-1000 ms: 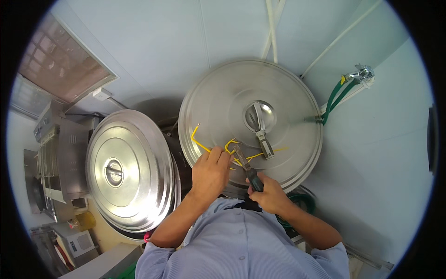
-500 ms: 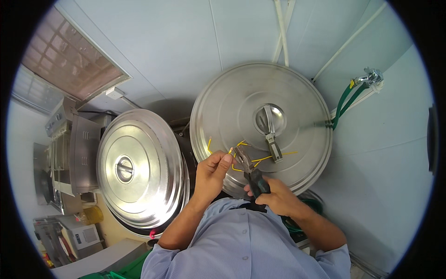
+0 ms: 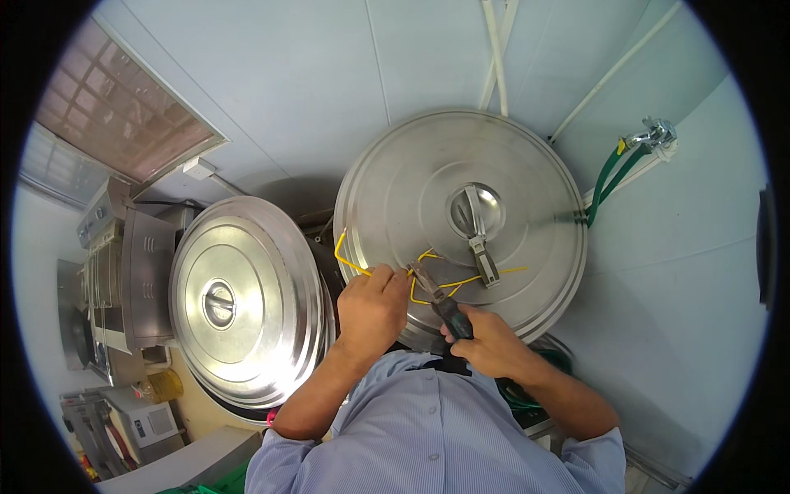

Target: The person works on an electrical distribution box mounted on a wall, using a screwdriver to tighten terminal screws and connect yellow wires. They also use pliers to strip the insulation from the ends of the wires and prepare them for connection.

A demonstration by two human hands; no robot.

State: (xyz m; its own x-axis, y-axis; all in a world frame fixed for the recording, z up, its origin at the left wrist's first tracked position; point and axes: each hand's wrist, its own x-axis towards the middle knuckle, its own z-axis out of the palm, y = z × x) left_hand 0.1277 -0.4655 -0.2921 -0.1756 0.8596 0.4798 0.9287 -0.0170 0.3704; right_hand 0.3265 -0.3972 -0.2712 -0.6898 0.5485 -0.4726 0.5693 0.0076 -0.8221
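My left hand is closed around a bent yellow wire, whose free end sticks out up and to the left. In my right hand are dark-handled pliers, their jaws up against the wire end beside my left fingertips. Whether the jaws grip the wire I cannot tell. Other bent yellow wires lie on the large round steel lid just past the pliers. A second hand tool with grey-green handles, perhaps a wire stripper, rests across that lid's central handle.
Left of me stands another steel pot with a shiny lid. A tap with green hoses is on the right wall. Steel kitchen equipment and a bottle of yellow liquid are at the far left.
My left hand has turned so its back shows, and more of the yellow wire now extends to its left. The plier jaws have come closer together, near my left fingers.
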